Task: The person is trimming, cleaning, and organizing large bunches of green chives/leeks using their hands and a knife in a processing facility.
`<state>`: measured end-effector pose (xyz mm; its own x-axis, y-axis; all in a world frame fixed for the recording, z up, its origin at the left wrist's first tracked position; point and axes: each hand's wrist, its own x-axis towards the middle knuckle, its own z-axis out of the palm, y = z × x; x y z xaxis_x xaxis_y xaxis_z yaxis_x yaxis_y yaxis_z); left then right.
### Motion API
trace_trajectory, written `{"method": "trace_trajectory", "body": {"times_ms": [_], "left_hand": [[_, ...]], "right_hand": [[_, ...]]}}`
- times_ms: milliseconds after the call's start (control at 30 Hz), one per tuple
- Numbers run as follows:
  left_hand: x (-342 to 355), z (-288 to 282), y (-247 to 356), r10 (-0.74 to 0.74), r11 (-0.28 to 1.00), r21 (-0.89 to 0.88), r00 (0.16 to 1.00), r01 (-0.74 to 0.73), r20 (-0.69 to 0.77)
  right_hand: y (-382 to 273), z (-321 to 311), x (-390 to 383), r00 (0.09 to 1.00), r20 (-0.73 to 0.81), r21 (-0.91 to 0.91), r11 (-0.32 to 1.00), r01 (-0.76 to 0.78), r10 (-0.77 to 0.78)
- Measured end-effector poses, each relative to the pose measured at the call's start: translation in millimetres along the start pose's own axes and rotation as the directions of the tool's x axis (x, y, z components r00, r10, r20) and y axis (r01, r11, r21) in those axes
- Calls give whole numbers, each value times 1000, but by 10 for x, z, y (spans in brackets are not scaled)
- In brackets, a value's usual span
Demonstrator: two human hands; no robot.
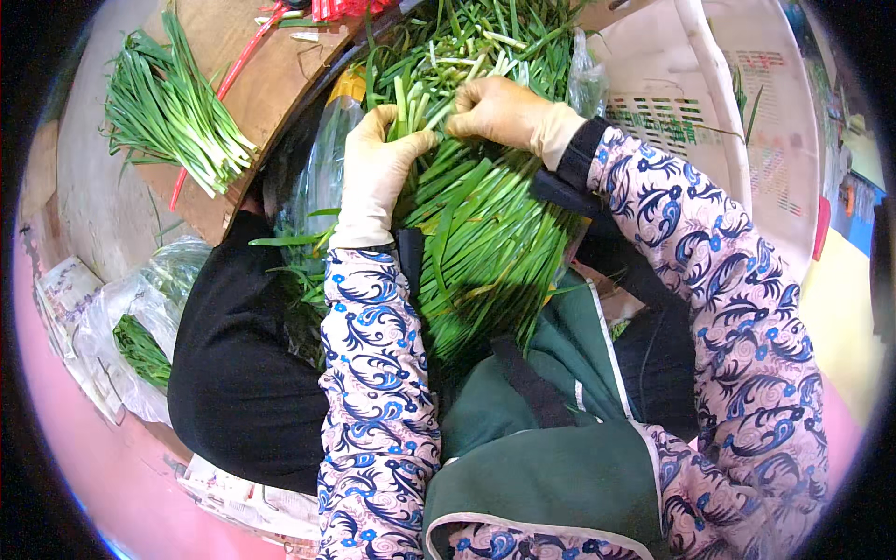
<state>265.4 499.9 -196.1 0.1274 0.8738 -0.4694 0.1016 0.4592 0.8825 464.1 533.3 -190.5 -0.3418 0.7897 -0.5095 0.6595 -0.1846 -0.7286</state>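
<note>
A thick heap of green chives [495,233] lies across my lap, its pale stalk ends pointing away from me. My left hand [378,168], in a cream glove, is closed around a few chive stalks at the near side of the cut ends, thumb pressed to the fingers. Just right of it, my right hand [504,110], gloved too, has its thumb and fingers pinched on the stalk ends. Exactly how many stalks each holds is hidden. Beyond both hands lie more loose chives [467,42] with short, pale stalk pieces.
A sorted bunch of chives [187,117] rests on a wooden board [280,89] at the left, over a red tie [245,61]. A clear plastic bag [140,327] with greens sits at lower left. A pale slotted basket [765,159] stands at the right. Newspaper [252,499] covers part of the floor.
</note>
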Motion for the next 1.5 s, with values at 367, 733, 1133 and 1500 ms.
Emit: {"method": "trace_trajectory", "body": {"times_ms": [367,733,1133,1500], "left_hand": [[-40,-106,26,-47,987,-151,999,47,3],[-56,-56,14,-39,979,-201,999,36,-13],[45,-52,-201,97,982,-150,985,-118,-140],[-85,-306,-24,-35,960,-276,997,54,72]], "right_hand": [[-320,-143,-86,810,-255,-792,594,138,-529],[-1034,-325,-180,650,-581,-162,852,498,-490],[-558,510,73,916,-348,292,951,-98,201],[-248,305,-36,981,11,721,679,-141,192]]}}
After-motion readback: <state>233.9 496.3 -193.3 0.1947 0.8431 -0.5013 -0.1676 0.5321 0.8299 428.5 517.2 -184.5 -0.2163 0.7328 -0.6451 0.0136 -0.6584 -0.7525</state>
